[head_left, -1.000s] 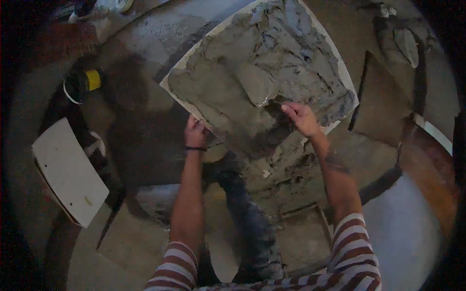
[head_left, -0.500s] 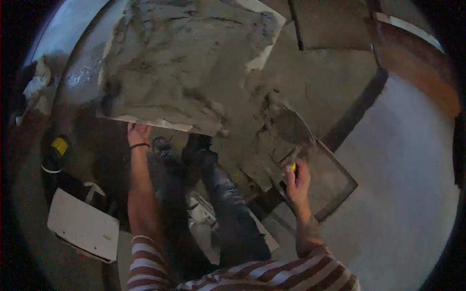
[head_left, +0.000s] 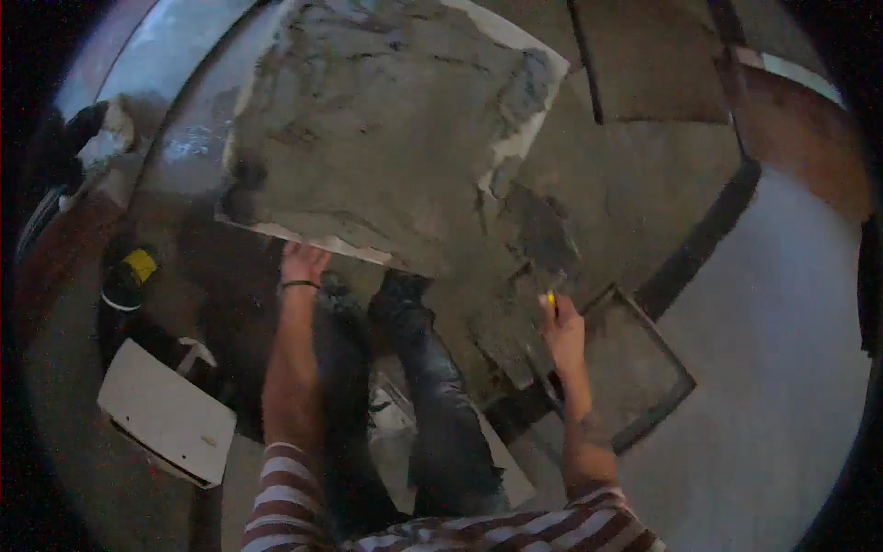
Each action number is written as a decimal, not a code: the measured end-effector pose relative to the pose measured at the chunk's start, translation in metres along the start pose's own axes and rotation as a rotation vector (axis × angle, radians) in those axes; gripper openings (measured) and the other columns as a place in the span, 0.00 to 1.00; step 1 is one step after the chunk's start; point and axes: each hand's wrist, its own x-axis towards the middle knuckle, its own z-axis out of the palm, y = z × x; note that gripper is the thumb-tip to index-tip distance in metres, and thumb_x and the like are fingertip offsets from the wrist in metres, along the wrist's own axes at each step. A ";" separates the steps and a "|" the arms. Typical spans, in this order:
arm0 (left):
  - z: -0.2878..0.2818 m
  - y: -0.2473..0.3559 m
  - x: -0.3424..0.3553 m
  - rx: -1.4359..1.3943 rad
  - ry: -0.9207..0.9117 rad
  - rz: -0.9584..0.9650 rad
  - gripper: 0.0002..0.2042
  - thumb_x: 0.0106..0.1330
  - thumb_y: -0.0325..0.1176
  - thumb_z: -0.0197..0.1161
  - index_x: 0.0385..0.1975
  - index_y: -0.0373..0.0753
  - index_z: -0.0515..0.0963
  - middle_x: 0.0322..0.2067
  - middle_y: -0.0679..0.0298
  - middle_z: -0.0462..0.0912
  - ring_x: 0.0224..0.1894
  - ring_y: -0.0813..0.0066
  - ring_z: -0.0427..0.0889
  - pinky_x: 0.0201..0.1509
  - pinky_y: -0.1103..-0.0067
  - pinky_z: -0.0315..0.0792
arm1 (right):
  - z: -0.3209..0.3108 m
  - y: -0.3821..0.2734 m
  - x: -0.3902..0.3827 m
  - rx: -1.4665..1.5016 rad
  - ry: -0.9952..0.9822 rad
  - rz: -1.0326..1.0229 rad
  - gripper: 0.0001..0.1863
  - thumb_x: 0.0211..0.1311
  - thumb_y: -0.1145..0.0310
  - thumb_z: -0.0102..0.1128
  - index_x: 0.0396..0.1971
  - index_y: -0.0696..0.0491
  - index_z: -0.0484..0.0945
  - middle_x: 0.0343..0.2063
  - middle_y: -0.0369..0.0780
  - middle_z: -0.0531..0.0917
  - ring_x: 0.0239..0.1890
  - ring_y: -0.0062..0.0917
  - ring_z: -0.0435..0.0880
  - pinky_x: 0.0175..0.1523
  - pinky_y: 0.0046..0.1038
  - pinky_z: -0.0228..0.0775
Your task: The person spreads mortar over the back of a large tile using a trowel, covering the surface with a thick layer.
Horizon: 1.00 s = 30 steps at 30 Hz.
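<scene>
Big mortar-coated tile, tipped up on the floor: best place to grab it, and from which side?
Probably by the bare edges, not the face. The large tile is coated with wet grey mortar on the side facing the camera, so fingers belong on the rim. The left hand already holds the near lower edge from below. A second grip would best come in from the right side edge, where a clean white strip shows.

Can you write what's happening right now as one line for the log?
left hand: holds near edge of mortar-coated tile | right hand: grips yellow-handled trowel over mortar bed | tile: tilted up

Dim, soft focus, dark fisheye rim (edges bent), murky shadows
</scene>
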 end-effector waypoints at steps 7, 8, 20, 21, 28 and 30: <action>0.016 -0.171 0.047 0.919 0.477 0.443 0.15 0.66 0.42 0.37 0.51 0.51 0.62 0.55 0.60 0.66 0.54 0.60 0.69 0.54 0.54 0.64 | -0.008 -0.162 0.212 -0.838 -0.034 -0.591 0.17 0.59 0.56 0.47 0.32 0.56 0.74 0.25 0.49 0.79 0.29 0.45 0.78 0.34 0.42 0.70; 0.021 -0.167 0.041 0.890 0.446 0.442 0.14 0.66 0.42 0.38 0.49 0.51 0.63 0.54 0.61 0.68 0.52 0.60 0.71 0.53 0.53 0.65 | -0.011 -0.197 0.229 -0.875 -0.111 -0.557 0.15 0.56 0.58 0.51 0.31 0.55 0.74 0.25 0.49 0.79 0.30 0.44 0.79 0.35 0.42 0.71; -0.004 -0.121 0.030 1.044 0.641 0.550 0.16 0.61 0.25 0.51 0.49 0.46 0.66 0.43 0.65 0.72 0.42 0.68 0.74 0.38 0.64 0.75 | 0.039 -0.272 0.245 -0.294 -0.253 -0.770 0.23 0.63 0.52 0.42 0.26 0.59 0.73 0.15 0.39 0.75 0.12 0.26 0.72 0.19 0.29 0.66; -0.002 -0.139 0.043 1.037 0.622 0.522 0.16 0.61 0.25 0.51 0.49 0.46 0.66 0.43 0.65 0.72 0.42 0.68 0.74 0.38 0.64 0.75 | 0.040 -0.285 0.274 -0.401 -0.212 -0.880 0.23 0.64 0.52 0.43 0.24 0.58 0.72 0.14 0.38 0.74 0.11 0.26 0.71 0.18 0.29 0.65; -0.006 -0.124 0.028 1.352 0.525 0.697 0.17 0.61 0.27 0.52 0.51 0.45 0.65 0.44 0.64 0.70 0.42 0.67 0.71 0.39 0.65 0.74 | -0.002 -0.277 0.314 -0.420 -0.432 -0.348 0.22 0.64 0.55 0.44 0.16 0.57 0.68 0.10 0.38 0.69 0.10 0.25 0.69 0.16 0.30 0.63; -0.016 -0.122 0.044 1.591 0.384 0.790 0.17 0.61 0.27 0.52 0.51 0.45 0.65 0.44 0.64 0.69 0.42 0.67 0.70 0.38 0.65 0.74 | -0.019 -0.232 0.320 -0.369 -0.320 -0.403 0.23 0.64 0.55 0.43 0.17 0.58 0.68 0.10 0.38 0.70 0.09 0.24 0.69 0.15 0.29 0.62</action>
